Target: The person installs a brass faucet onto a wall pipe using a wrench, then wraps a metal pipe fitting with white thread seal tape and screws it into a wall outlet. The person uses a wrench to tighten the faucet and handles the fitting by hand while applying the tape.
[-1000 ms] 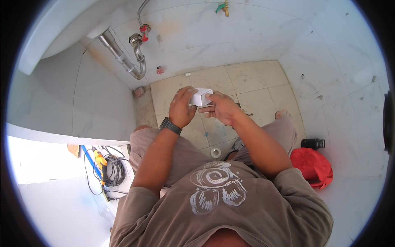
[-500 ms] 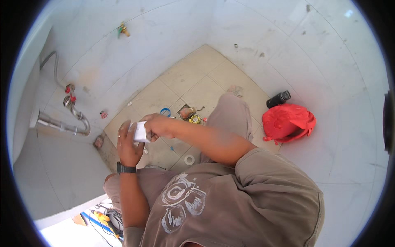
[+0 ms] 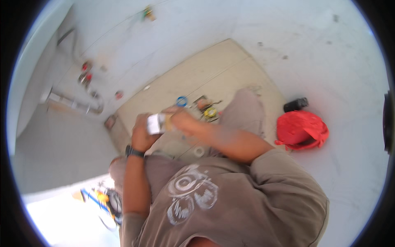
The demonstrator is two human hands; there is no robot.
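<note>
Over the left edge of the floor (image 3: 222, 59), the white box (image 3: 154, 124) seems best kept steady but uncrushed by the left hand (image 3: 142, 133), fingers clamped on it, while the right hand (image 3: 183, 120), its blurred grip impossible to tell, works gently at the box's right end.

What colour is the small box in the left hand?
The small box looks white, slightly blurred; the head view, the only one, shows it.

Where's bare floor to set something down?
Best: floor in the far corner, bordered by left wall, right wall and, nearer, the blue ring and yellow round item. Crowded: around those two, and beside the right wall at the red bag and black cylinder.
</note>
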